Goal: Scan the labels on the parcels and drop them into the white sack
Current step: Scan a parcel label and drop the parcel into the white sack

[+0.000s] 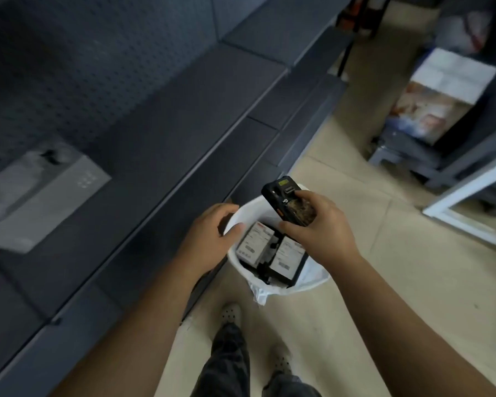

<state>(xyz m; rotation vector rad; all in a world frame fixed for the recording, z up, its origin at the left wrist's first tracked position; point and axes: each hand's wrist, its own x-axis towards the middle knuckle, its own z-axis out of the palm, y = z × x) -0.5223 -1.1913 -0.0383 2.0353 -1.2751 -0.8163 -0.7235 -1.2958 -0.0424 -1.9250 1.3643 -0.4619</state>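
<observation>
Holding the handheld scanner (291, 202) in the right hand (317, 233), fingers wrapped round it, above the white sack (312, 277) at centre frame. Left hand (212, 239) at the sack's left rim, fingers loosely curved, thumb on the edge; cannot tell if it really grips. Two labelled parcels (255, 243) (287, 260) already lie inside, side by side. One grey parcel (40, 193) sits on the dark shelf (161, 144) at left, likely left to scan and drop.
</observation>
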